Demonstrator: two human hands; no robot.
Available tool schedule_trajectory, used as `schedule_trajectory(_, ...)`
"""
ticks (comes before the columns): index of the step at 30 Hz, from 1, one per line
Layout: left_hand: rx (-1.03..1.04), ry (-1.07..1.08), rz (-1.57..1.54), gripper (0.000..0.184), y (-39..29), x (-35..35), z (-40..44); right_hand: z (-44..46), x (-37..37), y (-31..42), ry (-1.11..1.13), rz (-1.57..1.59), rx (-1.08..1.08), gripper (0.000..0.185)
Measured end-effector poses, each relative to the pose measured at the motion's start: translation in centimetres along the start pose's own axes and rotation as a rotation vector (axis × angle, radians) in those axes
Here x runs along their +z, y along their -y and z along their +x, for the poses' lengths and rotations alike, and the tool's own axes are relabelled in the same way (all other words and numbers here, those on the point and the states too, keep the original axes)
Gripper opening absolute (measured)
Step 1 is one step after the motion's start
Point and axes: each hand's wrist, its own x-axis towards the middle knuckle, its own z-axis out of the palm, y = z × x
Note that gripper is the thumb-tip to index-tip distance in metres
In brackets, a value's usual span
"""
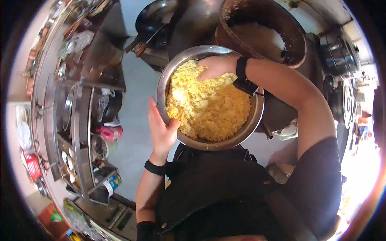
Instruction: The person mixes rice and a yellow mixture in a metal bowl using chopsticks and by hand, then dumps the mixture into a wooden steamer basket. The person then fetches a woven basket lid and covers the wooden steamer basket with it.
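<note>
A wide steel bowl (257,116) full of yellow, rice-like grains (215,108) sits in front of my body. My left hand (163,128) grips its left rim, the thumb over the edge and the fingers along the outside. My right hand (217,67) reaches across the bowl and lies in the grains near the far side. Its thumb is stretched away from the other fingers, whose tips are partly hidden in the grains. A black band with a dark box (246,85) hangs at my right wrist.
Beyond the bowl stands a large brown pot (295,30) with pale residue inside. A black wok (150,18) and a ladle-like handle (155,34) are at the far left. Metal shelving (82,136) with a pink bottle (110,132) runs along the left.
</note>
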Motion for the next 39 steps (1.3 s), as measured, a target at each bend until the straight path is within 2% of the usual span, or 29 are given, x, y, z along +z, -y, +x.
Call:
schedule_trajectory(1, -0.069, 0.051, 0.144, 0.067, 0.2, -0.1, -0.7, -0.1, 0.5, 0.2, -0.064, -0.077, -0.044, 0.066)
schedule_trajectory(2, -0.091, 0.032, 0.149, 0.067, 0.4, 0.0, -0.9, 0.3, 0.7, 0.2, -0.043, -0.086, -0.064, 0.066)
schedule_trajectory(4, -0.095, -0.1, 0.17, 0.062, 1.1, 0.5, 0.0, 0.9, 0.7, 0.4, 0.289, 0.351, -0.097, 0.07)
schedule_trajectory(6, -0.114, -0.134, 0.125, 0.058, 1.5, 0.2, 1.4, 3.4, 2.7, 0.1, 0.386, 0.337, -0.037, 0.077)
schedule_trajectory(8, -0.139, -0.168, 0.068, 0.054, 1.1, -0.4, 2.5, 2.4, 4.0, 2.5, 0.41, 0.209, 0.295, 0.085)
schedule_trajectory(9, -0.166, -0.135, 0.09, 0.051, 0.1, -0.9, 3.0, 2.1, 4.5, 2.7, 0.444, 0.314, 0.239, 0.088)
schedule_trajectory(10, -0.193, -0.096, 0.108, 0.048, -0.7, -1.4, 3.4, 2.1, 5.1, 3.2, 0.455, 0.289, 0.245, 0.088)
schedule_trajectory(12, -0.194, -0.078, 0.1, 0.05, -0.8, -1.7, 3.9, 1.2, 6.0, 4.5, 0.471, 0.18, 0.32, 0.076)
schedule_trajectory(13, -0.15, -0.052, 0.117, 0.051, -0.5, -1.8, 4.4, 1.7, 7.5, 2.9, 0.492, 0.32, 0.231, 0.061)
schedule_trajectory(14, -0.103, -0.026, 0.134, 0.052, -0.2, -1.9, 4.9, 0.9, 7.3, 3.6, 0.483, 0.314, 0.242, 0.061)
schedule_trajectory(16, -0.076, 0.012, 0.147, 0.051, 0.5, -2.0, 6.0, -1.2, 7.1, 5.8, 0.545, 0.139, 0.055, 0.049)
schedule_trajectory(17, -0.072, 0.052, 0.154, 0.049, 0.5, -2.1, 6.4, -0.8, 8.7, 5.1, 0.516, 0.056, -0.019, 0.046)
schedule_trajectory(18, -0.069, 0.099, 0.167, 0.048, 0.6, -2.4, 6.5, -2.9, 7.9, 7.3, 0.473, -0.013, -0.091, 0.046)
schedule_trajectory(20, -0.039, 0.135, 0.163, 0.046, 1.3, -2.9, 6.5, -1.7, 12.9, 2.3, 0.319, -0.046, -0.077, 0.053)
schedule_trajectory(21, -0.014, 0.168, 0.161, 0.046, 1.7, -3.1, 6.4, -5.9, 9.6, 7.0, 0.384, -0.692, -0.386, 0.06)
schedule_trajectory(22, -0.013, 0.181, 0.158, 0.046, 1.9, -3.1, 6.1, -8.4, 9.4, 6.8, 0.159, -0.554, -0.537, 0.049)
schedule_trajectory(24, -0.054, 0.189, 0.038, 0.046, 2.4, -3.4, 5.5, -9.5, 9.6, 4.4, -0.025, -0.548, -0.709, 0.047)
schedule_trajectory(25, -0.055, 0.205, 0.031, 0.046, 3.0, -3.3, 5.5, -9.5, 9.5, 3.7, -0.023, -0.537, -0.695, 0.047)
schedule_trajectory(27, -0.015, 0.197, -0.019, 0.048, 3.9, -3.0, 5.7, -9.0, 7.8, 3.1, 0.27, -0.603, -0.294, 0.046)
schedule_trajectory(28, -0.011, 0.204, -0.028, 0.048, 4.0, -3.1, 5.7, -8.5, 6.9, 2.6, 0.271, -0.601, -0.282, 0.046)
schedule_trajectory(31, 0.062, 0.199, 0.064, 0.049, 3.4, -3.6, 5.6, -7.4, 4.6, 1.8, 0.239, -0.575, -0.229, 0.048)
schedule_trajectory(33, 0.018, 0.188, 0.114, 0.05, 3.4, -3.5, 5.3, -8.0, 2.6, 4.0, -0.102, -0.219, -0.223, 0.037)
schedule_trajectory(34, 0.013, 0.19, 0.105, 0.05, 3.2, -3.6, 5.1, -8.3, 1.8, 5.7, -0.094, -0.22, -0.216, 0.037)
schedule_trajectory(36, -0.073, 0.211, 0.146, 0.052, 2.6, -3.7, 5.1, -8.6, 0.2, 9.5, 0.022, 0.078, 0.266, 0.038)
schedule_trajectory(37, -0.069, 0.216, 0.139, 0.052, 2.8, -3.7, 5.1, -9.1, 0.3, 9.7, -0.076, 0.089, 0.132, 0.038)
schedule_trajectory(38, -0.049, 0.216, 0.107, 0.052, 3.1, -3.6, 5.0, -9.1, 0.5, 9.1, -0.077, 0.088, 0.142, 0.038)
schedule_trajectory(39, -0.03, 0.215, 0.076, 0.052, 3.3, -3.7, 4.9, -8.9, 1.0, 8.2, -0.153, 0.039, 0.018, 0.038)
